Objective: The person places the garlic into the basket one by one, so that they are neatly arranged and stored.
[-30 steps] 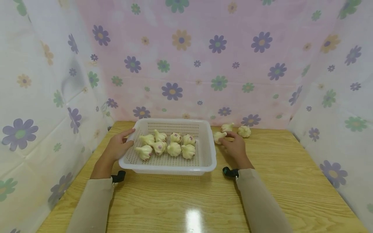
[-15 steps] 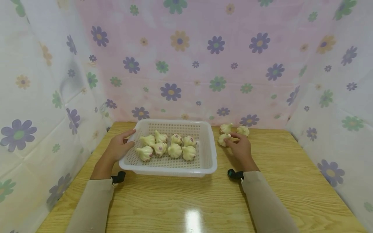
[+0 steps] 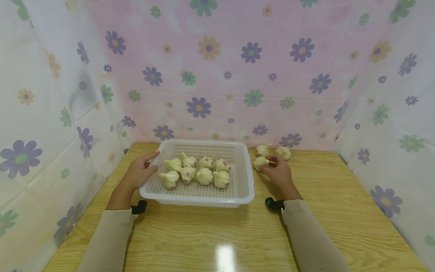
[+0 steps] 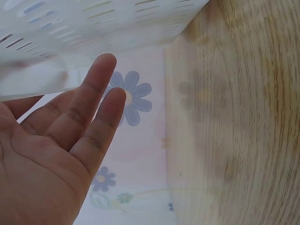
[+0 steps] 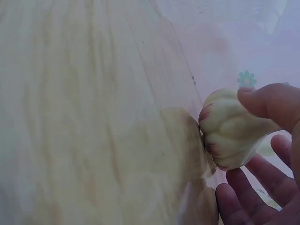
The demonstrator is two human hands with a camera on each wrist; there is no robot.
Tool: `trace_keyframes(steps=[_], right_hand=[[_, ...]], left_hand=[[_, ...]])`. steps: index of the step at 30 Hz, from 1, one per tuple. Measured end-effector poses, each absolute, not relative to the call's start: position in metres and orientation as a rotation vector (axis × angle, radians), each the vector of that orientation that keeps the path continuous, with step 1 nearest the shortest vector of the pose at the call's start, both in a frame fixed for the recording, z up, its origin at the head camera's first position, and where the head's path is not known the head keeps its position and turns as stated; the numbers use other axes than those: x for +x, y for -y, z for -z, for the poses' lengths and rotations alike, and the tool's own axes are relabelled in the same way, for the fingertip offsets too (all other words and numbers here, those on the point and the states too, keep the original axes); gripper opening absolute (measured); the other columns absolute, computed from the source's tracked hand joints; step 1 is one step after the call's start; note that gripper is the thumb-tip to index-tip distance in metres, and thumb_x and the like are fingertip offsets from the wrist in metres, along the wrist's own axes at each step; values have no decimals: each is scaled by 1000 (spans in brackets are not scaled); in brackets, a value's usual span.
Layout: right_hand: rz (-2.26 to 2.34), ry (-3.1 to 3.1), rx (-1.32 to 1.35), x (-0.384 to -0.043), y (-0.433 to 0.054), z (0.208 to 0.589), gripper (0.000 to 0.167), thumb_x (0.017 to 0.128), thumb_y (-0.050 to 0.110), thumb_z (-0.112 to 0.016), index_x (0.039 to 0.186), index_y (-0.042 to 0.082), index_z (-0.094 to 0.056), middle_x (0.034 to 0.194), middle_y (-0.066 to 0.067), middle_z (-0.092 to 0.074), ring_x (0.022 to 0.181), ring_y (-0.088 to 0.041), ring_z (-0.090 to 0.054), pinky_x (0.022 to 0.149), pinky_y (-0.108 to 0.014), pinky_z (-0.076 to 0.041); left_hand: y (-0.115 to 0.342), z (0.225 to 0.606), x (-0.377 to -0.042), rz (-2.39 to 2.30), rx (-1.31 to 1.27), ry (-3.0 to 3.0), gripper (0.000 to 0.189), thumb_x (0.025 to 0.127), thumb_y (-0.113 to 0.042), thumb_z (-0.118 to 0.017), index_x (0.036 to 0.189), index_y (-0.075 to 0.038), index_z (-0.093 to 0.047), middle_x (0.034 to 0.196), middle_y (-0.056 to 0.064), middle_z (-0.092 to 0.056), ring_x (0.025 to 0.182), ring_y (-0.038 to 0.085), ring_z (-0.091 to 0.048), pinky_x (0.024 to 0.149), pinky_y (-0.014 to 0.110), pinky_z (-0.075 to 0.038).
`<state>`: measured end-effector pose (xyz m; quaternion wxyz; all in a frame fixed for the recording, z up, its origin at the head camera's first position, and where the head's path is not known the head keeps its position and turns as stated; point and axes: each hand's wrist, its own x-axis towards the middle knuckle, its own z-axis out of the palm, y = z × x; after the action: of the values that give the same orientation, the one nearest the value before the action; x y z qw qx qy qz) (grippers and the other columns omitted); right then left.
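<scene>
A white plastic basket (image 3: 204, 200) with slotted walls holds several garlic bulbs (image 3: 205, 176), grouped at its middle and left. My left hand (image 3: 138, 173) grips its left rim, thumb and forefinger at the edge. In the left wrist view, the other fingers (image 4: 96, 112) of that hand extend below the basket wall (image 4: 117, 28). To the right of the basket, my right hand (image 3: 280, 173) pinches a garlic bulb (image 3: 260, 163) between thumb and fingers. The right wrist view shows this bulb (image 5: 229, 129) root end down at the tabletop, the thumb on its upper side.
Two more garlic bulbs (image 3: 263, 150) lie behind the right hand near the back edge of the wooden table (image 3: 190, 234). Flower-printed cloth (image 3: 217, 75) rises close behind the table and along both sides.
My right hand has moved right with the garlic bulb, from beside the basket's rim to just in front of the two loose bulbs. The left hand stays at the basket's rim.
</scene>
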<state>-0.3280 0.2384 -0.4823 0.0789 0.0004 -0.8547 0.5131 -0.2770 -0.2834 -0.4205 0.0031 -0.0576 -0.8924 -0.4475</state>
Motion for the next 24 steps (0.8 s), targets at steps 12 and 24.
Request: trace_keyframes(steps=[12, 24], right_hand=[[-1358, 2617, 71, -329, -238, 480, 61, 92, 38, -78, 145, 18, -59, 144, -13, -59, 125, -39, -61, 98, -54, -56], [-1369, 2509, 28, -331, -241, 474, 69, 85, 52, -81, 143, 19, -62, 134, -10, -63, 112, -32, -63, 86, -42, -58]], left_hand=[[283, 422, -277, 1412, -183, 2791, 62, 102, -21, -55, 162, -21, -38, 143, 34, -56, 93, 30, -76, 67, 40, -64], [282, 422, -277, 1369, -171, 2794, 62, 102, -21, -55, 161, -21, -40, 144, 33, -56, 97, 33, -75, 67, 39, -64]])
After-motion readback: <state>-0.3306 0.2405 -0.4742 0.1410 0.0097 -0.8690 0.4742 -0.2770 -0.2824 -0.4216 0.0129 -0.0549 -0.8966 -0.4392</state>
